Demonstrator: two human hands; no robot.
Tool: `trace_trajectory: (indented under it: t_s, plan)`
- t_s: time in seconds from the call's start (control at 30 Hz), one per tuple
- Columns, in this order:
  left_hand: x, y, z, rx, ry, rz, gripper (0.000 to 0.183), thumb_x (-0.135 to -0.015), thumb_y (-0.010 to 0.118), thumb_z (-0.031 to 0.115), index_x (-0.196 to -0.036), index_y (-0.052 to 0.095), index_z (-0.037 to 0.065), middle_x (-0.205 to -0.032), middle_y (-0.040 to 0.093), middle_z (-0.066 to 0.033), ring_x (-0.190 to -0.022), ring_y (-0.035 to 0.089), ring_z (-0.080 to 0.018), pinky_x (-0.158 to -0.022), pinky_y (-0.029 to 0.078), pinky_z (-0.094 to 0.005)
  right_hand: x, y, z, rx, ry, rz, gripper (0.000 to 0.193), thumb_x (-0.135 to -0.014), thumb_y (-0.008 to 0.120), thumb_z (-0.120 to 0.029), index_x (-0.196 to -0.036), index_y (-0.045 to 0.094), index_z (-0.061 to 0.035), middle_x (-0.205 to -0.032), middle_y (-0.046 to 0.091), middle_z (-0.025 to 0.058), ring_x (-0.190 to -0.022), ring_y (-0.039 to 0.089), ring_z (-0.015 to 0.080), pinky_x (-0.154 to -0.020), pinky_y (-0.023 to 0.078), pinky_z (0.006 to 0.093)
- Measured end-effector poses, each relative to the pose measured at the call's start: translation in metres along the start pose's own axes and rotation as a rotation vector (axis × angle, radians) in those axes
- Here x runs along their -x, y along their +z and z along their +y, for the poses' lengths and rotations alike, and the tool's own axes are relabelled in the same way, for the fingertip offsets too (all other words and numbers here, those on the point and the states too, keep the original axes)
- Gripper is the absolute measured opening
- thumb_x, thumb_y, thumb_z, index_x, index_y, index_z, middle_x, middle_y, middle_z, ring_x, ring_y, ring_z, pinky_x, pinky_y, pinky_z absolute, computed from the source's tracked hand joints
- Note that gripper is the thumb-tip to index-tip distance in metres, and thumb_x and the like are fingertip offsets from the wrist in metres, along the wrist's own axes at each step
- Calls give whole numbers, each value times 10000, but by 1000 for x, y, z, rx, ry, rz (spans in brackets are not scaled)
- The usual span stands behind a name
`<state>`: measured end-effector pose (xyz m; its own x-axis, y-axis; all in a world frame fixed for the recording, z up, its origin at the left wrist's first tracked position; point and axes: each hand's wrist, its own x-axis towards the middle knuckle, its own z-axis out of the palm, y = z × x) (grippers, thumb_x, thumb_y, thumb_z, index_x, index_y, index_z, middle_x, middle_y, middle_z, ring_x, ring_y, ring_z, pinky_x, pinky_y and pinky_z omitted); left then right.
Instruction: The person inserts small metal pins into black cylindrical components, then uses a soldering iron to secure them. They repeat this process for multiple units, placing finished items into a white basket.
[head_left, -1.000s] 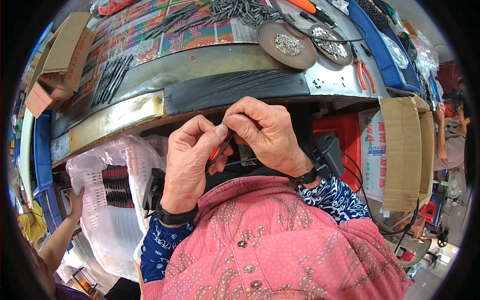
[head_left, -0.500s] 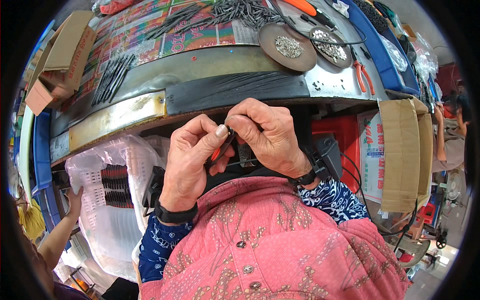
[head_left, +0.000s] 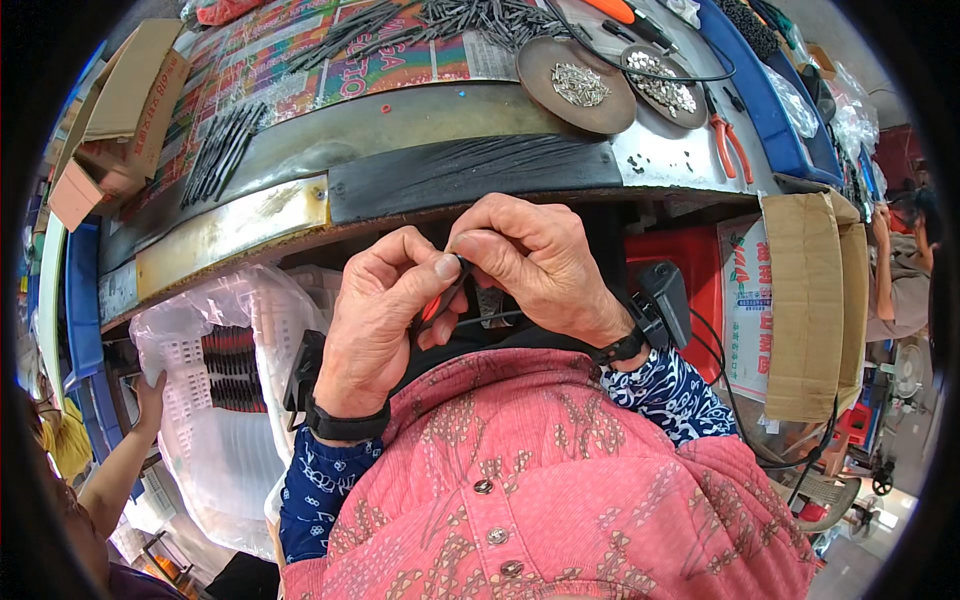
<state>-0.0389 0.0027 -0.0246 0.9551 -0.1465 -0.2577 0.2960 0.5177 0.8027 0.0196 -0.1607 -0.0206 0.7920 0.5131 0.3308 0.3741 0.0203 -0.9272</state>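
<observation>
In front of my chest, below the table's front edge, my left hand (head_left: 372, 315) is closed around a slim black-and-red piece (head_left: 432, 308). Its thumb presses near the piece's upper end, and the fingers curl beneath. My right hand (head_left: 548, 268) meets it there, thumb and forefinger pinched together at that same end. Anything tiny between those right fingertips is hidden. Most of the piece is covered by the left fingers, so its exact kind does not show.
On the table edge (head_left: 480, 180) stand two brown dishes, one with small metal pins (head_left: 578, 86), one with silvery bits (head_left: 660, 84). Red-handled pliers (head_left: 730, 150) lie beside them. Black strips (head_left: 225, 150) lie left. A plastic-lined basket (head_left: 180, 350) holds black-and-red pieces. Another person's hand (head_left: 150, 400) touches it.
My hands stay almost in place. The left thumb has shifted slightly along the piece, and the right fingertips still pinch its end. My view has moved a little.
</observation>
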Motion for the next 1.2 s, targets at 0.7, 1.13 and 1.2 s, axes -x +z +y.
trace_trajectory:
  t_s: [0.7, 1.13, 1.2]
  plan:
    - [3, 1, 2, -62, 16, -55, 120, -899, 634, 125, -927, 573, 26, -741, 637, -83, -539, 572, -93, -452, 417, -182, 2, -7, -8, -183, 224, -20, 164, -932, 581, -136, -886, 622, 16, -710, 587, 1, -615, 512, 43, -541, 440, 195]
    - [2, 1, 1, -61, -26, -60, 143, -905, 624, 155, -871, 562, 30, -713, 623, -89, -554, 574, -99, -462, 436, -198, 4, -5, -2, -234, 221, -49, 181, -945, 582, -175, -899, 632, -8, -682, 539, -44, -558, 438, 6, -465, 329, 165]
    - [1, 3, -2, -38, -27, -34, 163, -906, 623, 165, -821, 553, 45, -684, 611, -78, -542, 560, -91, -443, 419, -194, 4, -5, -2, -213, 199, -61, 176, -943, 584, -172, -897, 632, -10, -679, 535, -44, -566, 441, 7, -469, 333, 169]
